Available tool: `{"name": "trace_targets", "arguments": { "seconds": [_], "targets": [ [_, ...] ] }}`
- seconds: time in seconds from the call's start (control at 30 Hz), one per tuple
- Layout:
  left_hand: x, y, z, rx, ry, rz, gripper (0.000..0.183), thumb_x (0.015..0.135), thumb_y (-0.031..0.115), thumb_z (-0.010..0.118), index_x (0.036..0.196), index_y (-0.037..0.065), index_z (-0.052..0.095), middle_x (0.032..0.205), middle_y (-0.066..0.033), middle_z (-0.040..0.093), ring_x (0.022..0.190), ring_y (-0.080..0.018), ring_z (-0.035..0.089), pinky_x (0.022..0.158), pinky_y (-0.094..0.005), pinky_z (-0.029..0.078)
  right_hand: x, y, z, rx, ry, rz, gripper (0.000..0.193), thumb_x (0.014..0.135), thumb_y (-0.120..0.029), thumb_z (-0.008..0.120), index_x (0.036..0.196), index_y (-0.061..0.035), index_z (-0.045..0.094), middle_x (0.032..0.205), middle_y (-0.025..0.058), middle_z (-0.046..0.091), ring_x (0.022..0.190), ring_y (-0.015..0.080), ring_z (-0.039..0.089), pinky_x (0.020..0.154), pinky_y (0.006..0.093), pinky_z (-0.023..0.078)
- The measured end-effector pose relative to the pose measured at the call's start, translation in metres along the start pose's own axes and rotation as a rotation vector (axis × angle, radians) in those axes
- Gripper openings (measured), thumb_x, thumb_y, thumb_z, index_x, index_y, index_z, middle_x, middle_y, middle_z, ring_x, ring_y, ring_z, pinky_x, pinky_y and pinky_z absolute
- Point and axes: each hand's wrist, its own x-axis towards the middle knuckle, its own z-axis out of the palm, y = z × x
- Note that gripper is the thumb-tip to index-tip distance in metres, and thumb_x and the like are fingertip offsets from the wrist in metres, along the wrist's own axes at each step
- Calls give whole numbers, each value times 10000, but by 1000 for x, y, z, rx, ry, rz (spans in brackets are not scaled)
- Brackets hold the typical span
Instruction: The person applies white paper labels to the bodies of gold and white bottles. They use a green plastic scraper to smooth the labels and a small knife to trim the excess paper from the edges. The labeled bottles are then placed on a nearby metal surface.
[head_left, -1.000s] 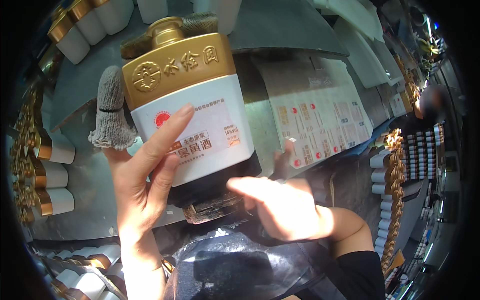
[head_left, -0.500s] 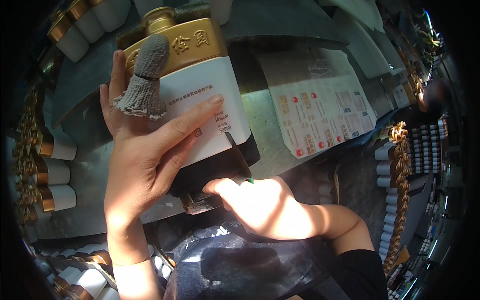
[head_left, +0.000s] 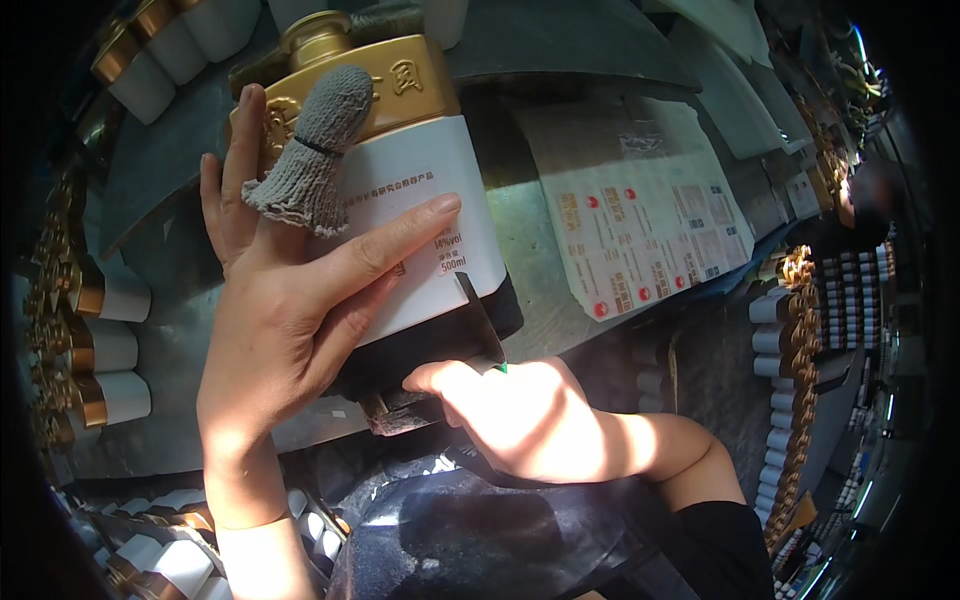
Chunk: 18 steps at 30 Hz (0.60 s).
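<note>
A flat bottle (head_left: 400, 240) with a white body and gold shoulder lies in front of me, its base toward me on a dark block (head_left: 420, 355). My left hand (head_left: 285, 290) rests spread over its face, fingers stretched out. A grey knitted finger sleeve (head_left: 320, 140), tied with a dark band, covers the middle finger. The index finger points across the small print on the body. My right hand (head_left: 520, 410), in bright sun, is closed around a thin knife (head_left: 482, 318) with a bit of green at its grip. The blade tip is at the bottle's lower face; whether it touches I cannot tell.
A sheet of printed transfers (head_left: 640, 215) lies on the metal table (head_left: 545, 330) right of the bottle. Rows of white-and-gold bottles stand at the left (head_left: 115, 345), at the far right (head_left: 780, 400) and at the lower left (head_left: 180, 565). White sheets (head_left: 735, 95) are at the back right.
My left hand has shifted slightly, its sleeved finger moving right across the raised gold lettering and the index finger a little right. The knife tip sits slightly lower; the right hand is almost still.
</note>
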Motion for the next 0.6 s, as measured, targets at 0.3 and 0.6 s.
{"name": "trace_targets", "arguments": {
  "seconds": [0.3,0.6],
  "targets": [
    [0,-1,3,-124,-7,-33,455,799,139,552,1194,313,697,1602,-158,132,1485,-342,27,1186,-465,63,3,-2,-5,83,-96,57,343,793,18,602,1133,-24,590,635,29,574,516,176,608,467,279,496],
    [-1,-2,10,-206,78,-4,454,789,99,584,1169,313,711,1603,-132,116,1476,-337,64,1157,-479,236,7,-1,-4,87,-86,-14,397,798,-76,609,1180,12,542,597,79,568,475,208,590,435,289,487]
  ]
}}
